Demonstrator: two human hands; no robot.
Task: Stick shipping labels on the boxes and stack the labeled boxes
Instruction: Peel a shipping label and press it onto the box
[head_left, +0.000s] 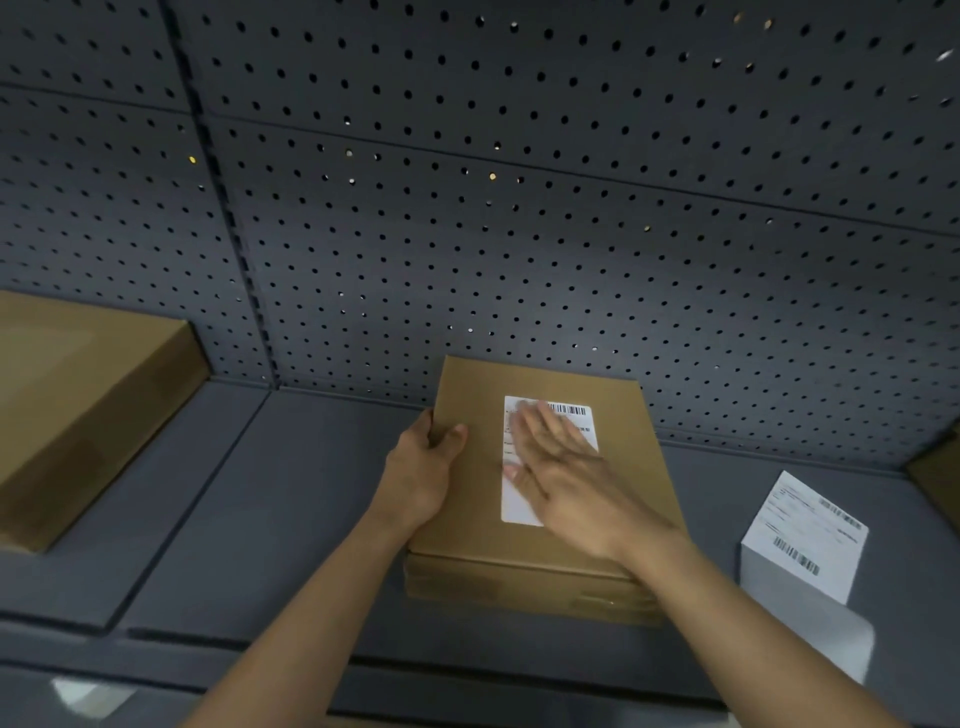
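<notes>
The person is working at a grey counter (260, 519) backed by a pegboard (519, 208), and the cardboard box (631, 415) being labelled is lying flat just below the middle of the view, its far end nearly touching the pegboard. A white shipping label (519, 504) is lying lengthwise on the lid. The right hand (561, 467) is lying flat over it with fingers straight and spread, apparently pressing the adhesive down so that no corner lifts. The left hand (421, 467) is gripping the box's edge at 9 o'clock, thumb on top and fingers curled round the side, probably bracing the box so it is not sliding under the rubbing. Seams along the near face are suggesting a second box underneath, though I cannot tell. A stack of spare labels (805, 540) is waiting at 4 o'clock from the box, within easy reach of the right hand. A larger carton (78, 415) is sitting well apart at 9 o'clock.
</notes>
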